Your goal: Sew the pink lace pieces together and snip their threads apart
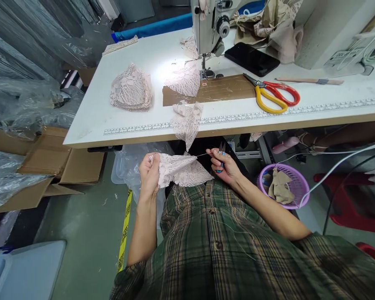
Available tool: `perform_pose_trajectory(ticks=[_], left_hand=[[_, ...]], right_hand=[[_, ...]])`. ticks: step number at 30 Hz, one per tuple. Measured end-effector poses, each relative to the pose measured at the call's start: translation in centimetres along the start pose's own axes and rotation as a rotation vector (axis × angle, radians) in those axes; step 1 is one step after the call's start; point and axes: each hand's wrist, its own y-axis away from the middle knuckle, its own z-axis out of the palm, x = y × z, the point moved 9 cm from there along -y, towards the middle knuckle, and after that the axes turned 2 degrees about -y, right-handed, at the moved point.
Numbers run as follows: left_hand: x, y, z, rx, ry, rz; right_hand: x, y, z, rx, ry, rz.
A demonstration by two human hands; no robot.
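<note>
Thread (202, 155) taut, apparently for trimming | left hand (148, 171) gripping lace (172, 168); right hand (227, 167) pinching thread, holding snips (221, 147) | cutting calls for blades alongside

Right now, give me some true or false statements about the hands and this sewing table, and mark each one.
1. The left hand grips pale lace. True.
2. The right hand is bare of tools. False: it holds blue-handled snips.
3. A black phone lies on the table. True.
4. The red-and-yellow scissors hang from the sewing machine. False: they lie on the table.
5. A lace stack sits left of the machine. True.
</note>
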Motion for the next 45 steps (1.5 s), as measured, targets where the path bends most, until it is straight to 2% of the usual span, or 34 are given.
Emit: perform_pose_trajectory(ticks=[3, 6, 12, 15, 17, 19, 20, 22, 24, 26, 27, 29, 31, 33, 35, 37, 40, 43, 45], left_hand=[[0.0, -0.1, 0.3, -0.027, -0.042, -0.002], [0.2, -0.6, -0.4, 0.005, -0.068, 0.022], [0.2, -1.6, -2.9, 0.114, -0.036, 0.052], [0.1, -1.8, -3.1, 0.105, -0.040, 0.040], [0.5, -2.2, -3.8, 0.145, -0.039, 0.048], [1.2, -2.6, -5.6, 0.254, -0.031, 0.083], [1.7, -2.7, -6.6, 0.319, -0.028, 0.109], [2.5, -2.8, -8.1, 0.379, -0.032, 0.143], [2.9, -2.8, -8.0, 0.318, -0.054, 0.130], [2.8, -2.5, -6.3, 0.168, -0.046, 0.068], [2.7, -2.2, -5.0, 0.083, -0.021, 0.030], [2.7, -1.2, -2.4, -0.066, 0.060, -0.033], [2.9, -0.2, 0.0, -0.172, 0.120, -0.076], [3.1, 0.7, 1.8, -0.250, 0.146, -0.106], [3.3, 1.4, 3.2, -0.318, 0.169, -0.131], [3.4, 1.8, 4.0, -0.367, 0.199, -0.155], [3.2, 1.6, 3.9, -0.345, 0.242, -0.171], [2.5, 0.9, 2.7, -0.238, 0.270, -0.169], [1.8, 0.3, 2.0, -0.189, 0.255, -0.169]], right_hand=[[-0.8, 1.2, 1.5, -0.015, 0.129, -0.099], [-2.1, 2.3, 2.8, -0.063, 0.223, -0.166], [-3.8, 2.6, 1.5, 0.016, 0.216, -0.227], [-3.6, 2.9, 2.0, -0.033, 0.503, -0.304], [-2.9, 3.1, 2.4, -0.113, 0.909, -0.346], [-2.2, 2.8, 0.8, -0.104, 1.387, -0.300], [-2.3, 2.4, -1.1, -0.018, 1.611, -0.229], [-3.8, 2.0, -4.6, 0.109, 1.728, -0.166], [-5.4, 1.7, -7.4, 0.198, 1.780, -0.139], [-7.0, 1.6, -8.6, 0.295, 1.825, -0.165], [-7.3, 1.6, -8.4, 0.306, 1.825, -0.183], [-6.9, 1.5, -6.1, 0.212, 1.723, -0.241], [-5.6, 1.4, -1.5, -0.039, 1.392, -0.357], [-5.0, 1.7, 3.3, -0.210, 1.095, -0.502], [-4.0, 1.7, 7.2, -0.332, 0.891, -0.570], [-2.7, 1.2, 9.5, -0.401, 0.767, -0.560], [-0.8, 0.5, 9.8, -0.406, 0.690, -0.456], [0.6, 0.2, 7.6, -0.356, 0.694, -0.263], [0.7, 0.4, 6.1, -0.324, 0.701, -0.176]])
